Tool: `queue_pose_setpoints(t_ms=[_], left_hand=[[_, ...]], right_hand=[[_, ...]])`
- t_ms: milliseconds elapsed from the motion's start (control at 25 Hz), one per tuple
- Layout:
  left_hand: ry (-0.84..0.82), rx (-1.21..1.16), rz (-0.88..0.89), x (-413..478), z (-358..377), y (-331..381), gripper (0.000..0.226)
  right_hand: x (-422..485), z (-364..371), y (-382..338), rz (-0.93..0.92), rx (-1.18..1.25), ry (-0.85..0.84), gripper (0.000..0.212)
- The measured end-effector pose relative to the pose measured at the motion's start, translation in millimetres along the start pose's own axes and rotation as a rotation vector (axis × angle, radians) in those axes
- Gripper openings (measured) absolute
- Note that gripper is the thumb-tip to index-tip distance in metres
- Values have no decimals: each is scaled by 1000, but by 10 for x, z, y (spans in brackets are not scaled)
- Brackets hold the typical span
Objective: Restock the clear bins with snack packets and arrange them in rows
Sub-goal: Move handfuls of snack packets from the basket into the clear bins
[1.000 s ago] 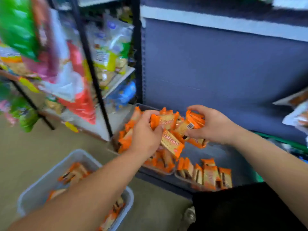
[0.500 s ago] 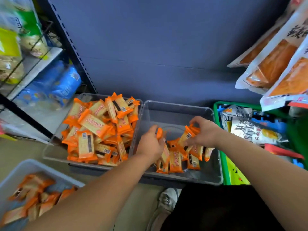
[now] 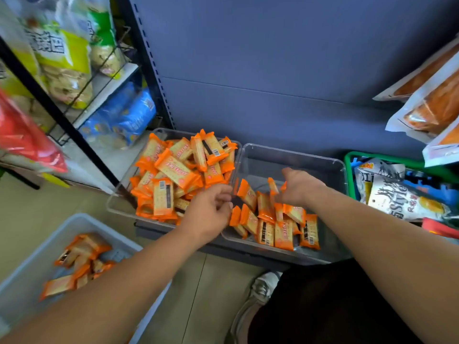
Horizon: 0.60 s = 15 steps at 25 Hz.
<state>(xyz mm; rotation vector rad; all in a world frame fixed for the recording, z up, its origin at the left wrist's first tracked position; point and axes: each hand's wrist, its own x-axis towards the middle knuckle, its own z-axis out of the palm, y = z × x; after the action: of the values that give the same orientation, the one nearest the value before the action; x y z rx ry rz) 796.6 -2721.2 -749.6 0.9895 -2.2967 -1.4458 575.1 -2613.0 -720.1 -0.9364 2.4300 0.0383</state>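
Mostly hidden: right hand [image 3: 300,188] fingertips, buried among packets [image 3: 283,229] in right bin [image 3: 298,160]; grip unclear. Left hand [image 3: 208,212] curled at same bin's left edge, hold unclear too. Packets stand in rough rows along front edge. Left bin [image 3: 116,204] heaped full of same packets. Tub [image 3: 29,276], cut off bottom-left, holds few.

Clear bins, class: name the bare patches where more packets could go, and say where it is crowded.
Right clear bin: bare floor along the back wall, beyond the right hand, plus a strip by its right wall; packets crowd its front. Left clear bin: heaped, bare only at its front-left corner.
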Motion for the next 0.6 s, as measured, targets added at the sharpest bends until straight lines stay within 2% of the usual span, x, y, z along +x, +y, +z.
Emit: queue_pose_setpoints(t_ms=[120, 200, 320, 440, 600], left_hand=[[66, -50, -6, -225, -356, -122, 24], [128, -77, -18, -440, -626, -329, 20], [211, -102, -71, -815, -1031, -722, 23], [311, -61, -169, -1221, -1495, -1216, 23], [404, 40, -446, -1733, -2001, -2002, 12]], right_hand=[[-285, -28, -470, -135, -183, 104, 47], [-567, 30, -904, -264, -250, 136, 43], [-1037, 250, -1616, -444, -213, 187, 37], [-1265, 623, -2409, -627, -163, 91, 32], [-1152, 1255, -3344, -772, -277, -145, 33]])
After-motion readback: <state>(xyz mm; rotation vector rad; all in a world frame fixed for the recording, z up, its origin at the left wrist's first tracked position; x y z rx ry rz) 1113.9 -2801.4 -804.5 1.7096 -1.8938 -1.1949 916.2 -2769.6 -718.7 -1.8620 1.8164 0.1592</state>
